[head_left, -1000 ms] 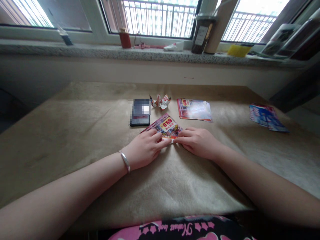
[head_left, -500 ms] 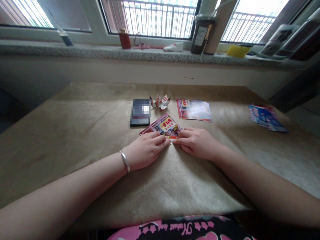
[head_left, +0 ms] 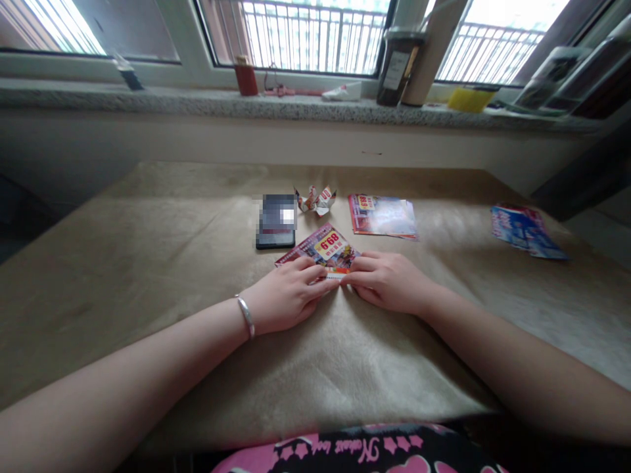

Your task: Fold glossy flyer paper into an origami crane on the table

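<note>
A printed paper sheet (head_left: 329, 244) with large red numerals lies at an angle on the table, its near edge under my fingers. My left hand (head_left: 290, 288), with a silver bangle at the wrist, grips the near left edge of the sheet, its index finger stretched along that edge. From the other side my right hand (head_left: 387, 279) pinches the near right edge, thumb and fingers drawn together. The fingertips of both hands almost meet at the near edge, where a narrow pale strip shows. The sheet's near corners are hidden under the hands.
Beyond the sheet are a dark phone (head_left: 276, 230), partly pixelated, and a folded paper shape (head_left: 317, 201). A stack of printed sheets (head_left: 384, 217) sits to their right. Blue leaflets (head_left: 527, 231) lie far right. The windowsill (head_left: 187, 100) holds several items, including a dark canister (head_left: 397, 69).
My left index finger has slid slightly right along the near edge, towards my right fingertips. My right hand and the sheet have hardly moved.
</note>
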The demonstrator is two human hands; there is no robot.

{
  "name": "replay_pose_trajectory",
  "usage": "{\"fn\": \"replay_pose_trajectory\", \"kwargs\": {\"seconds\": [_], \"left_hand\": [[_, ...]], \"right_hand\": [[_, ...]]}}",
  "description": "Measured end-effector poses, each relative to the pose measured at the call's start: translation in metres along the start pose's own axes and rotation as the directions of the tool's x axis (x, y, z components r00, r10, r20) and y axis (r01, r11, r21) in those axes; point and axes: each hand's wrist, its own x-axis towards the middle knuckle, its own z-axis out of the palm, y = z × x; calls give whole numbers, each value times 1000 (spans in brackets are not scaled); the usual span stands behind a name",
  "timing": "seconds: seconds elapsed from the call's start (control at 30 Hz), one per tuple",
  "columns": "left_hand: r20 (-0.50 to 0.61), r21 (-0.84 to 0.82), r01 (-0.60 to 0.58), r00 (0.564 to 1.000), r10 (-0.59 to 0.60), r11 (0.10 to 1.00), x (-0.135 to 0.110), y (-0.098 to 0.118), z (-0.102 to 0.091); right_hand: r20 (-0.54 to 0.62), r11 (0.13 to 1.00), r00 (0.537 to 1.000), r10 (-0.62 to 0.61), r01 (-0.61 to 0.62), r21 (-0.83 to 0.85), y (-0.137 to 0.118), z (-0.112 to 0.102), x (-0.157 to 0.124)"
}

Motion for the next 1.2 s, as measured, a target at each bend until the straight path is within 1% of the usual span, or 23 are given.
{"fn": "replay_pose_trajectory", "kwargs": {"seconds": [0.2,0.37,0.57,0.8,1.0,1.2], "left_hand": [[4,2,-10,1000,10,1000,0,-2,2],[20,0,-4,1000,4,1000,1,-2,1],[19,4,-2,1000,2,1000,1,-2,1],[16,-1,1,1000,-1,1000,1,-1,2],[3,-4,-5,1000,5,1000,2,-1,1],[-2,-6,-1,1000,1,1000,1,-2,3]], "right_hand": [[-38,999,999,-35,36,23,4,1,1],[-25,999,999,-33,34,31,7,-1,-1],[-32,996,999,-40,42,84,10,-4,-2],[23,998,1000,5,-6,69,20,-6,-11],[45,996,999,6,-10,86,24,-10,-13],[77,999,996,48,-49,17,27,-14,-16]]}}
